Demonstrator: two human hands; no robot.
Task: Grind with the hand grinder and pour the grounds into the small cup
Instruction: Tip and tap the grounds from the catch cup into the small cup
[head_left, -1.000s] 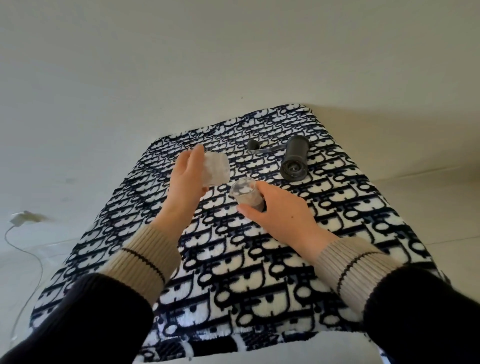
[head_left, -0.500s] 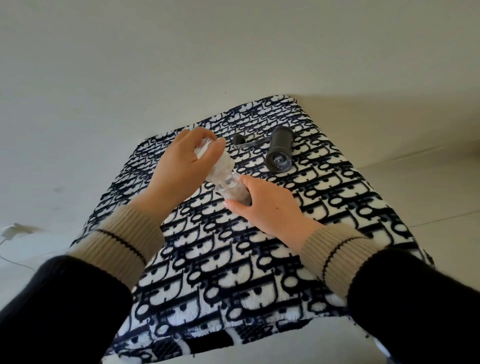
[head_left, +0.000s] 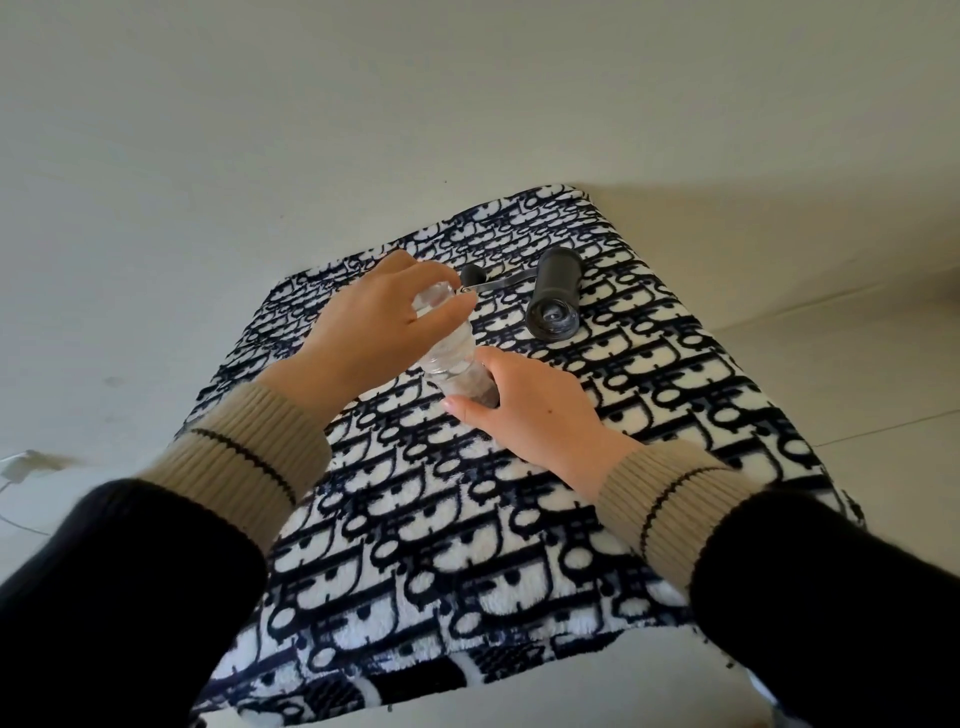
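Since the earlier frame, left hand (head_left: 382, 325) has tipped the clear container (head_left: 441, 322) mouth-down onto the small cup (head_left: 465, 387); before that the two were held apart, side by side.

Nearest me: right hand (head_left: 524, 410) wrapped round the small cup from its right side, thumb across the front, cup standing on or just above the patterned blanket (head_left: 467, 545); contact with the blanket is hidden by the fingers. Dark grounds show in the cup's lower part.

Just above that: left hand closed over the clear container from the top, fingers on its upturned base, rim meeting the cup's rim. I judge the pour is under way or nearly finished.

Beyond the left fingertips: hand grinder (head_left: 555, 296) lies on its side on the blanket, open end towards me, crank handle (head_left: 480, 283) stretched out to its left. Neither hand touches it.

Risks, as I read them:
- Rims slip out of line, so grounds spill into the blanket pile, hard to recover.
- Soft blanket gives poor footing; downward pressure from the left hand could tilt the cup.
- Lifting the container too soon drops clinging grounds.
- Grinder is round and could roll if the blanket is nudged.
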